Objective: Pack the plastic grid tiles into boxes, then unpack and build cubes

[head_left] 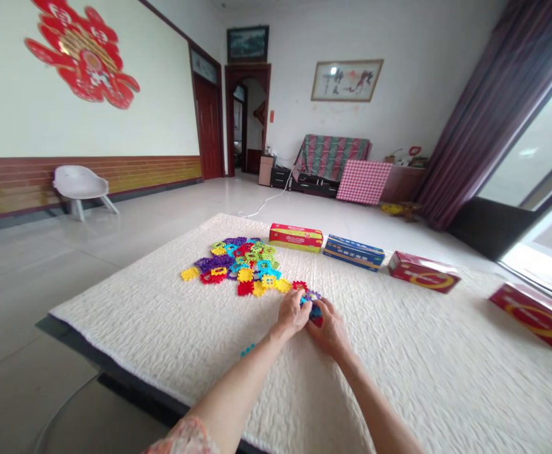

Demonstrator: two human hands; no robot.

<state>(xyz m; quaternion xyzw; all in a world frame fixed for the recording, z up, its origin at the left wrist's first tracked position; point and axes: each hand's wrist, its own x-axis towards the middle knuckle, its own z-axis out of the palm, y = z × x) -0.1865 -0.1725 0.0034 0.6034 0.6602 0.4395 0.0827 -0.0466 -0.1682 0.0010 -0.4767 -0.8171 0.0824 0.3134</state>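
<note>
Both hands meet over a small group of plastic interlocking tiles (312,295) in purple, blue and red, low on the cream quilted cover. My left hand (292,313) has its fingers closed on the near-left side of a blue tile. On the other side, my right hand (329,328) grips the same group, with a red tile (318,321) showing below its fingers. The fingers partly hide how these tiles join. A red tile (299,285) lies just beyond my left fingertips. To the left spreads a loose pile of colourful notched tiles (245,258), some with window-like openings.
A red-and-yellow box (296,238), a blue box (354,253) and two dark red boxes (423,272) (538,317) line the far and right side of the quilted cover (162,328). One blue tile (247,350) lies beside my left forearm. A white chair (81,186) stands on the floor.
</note>
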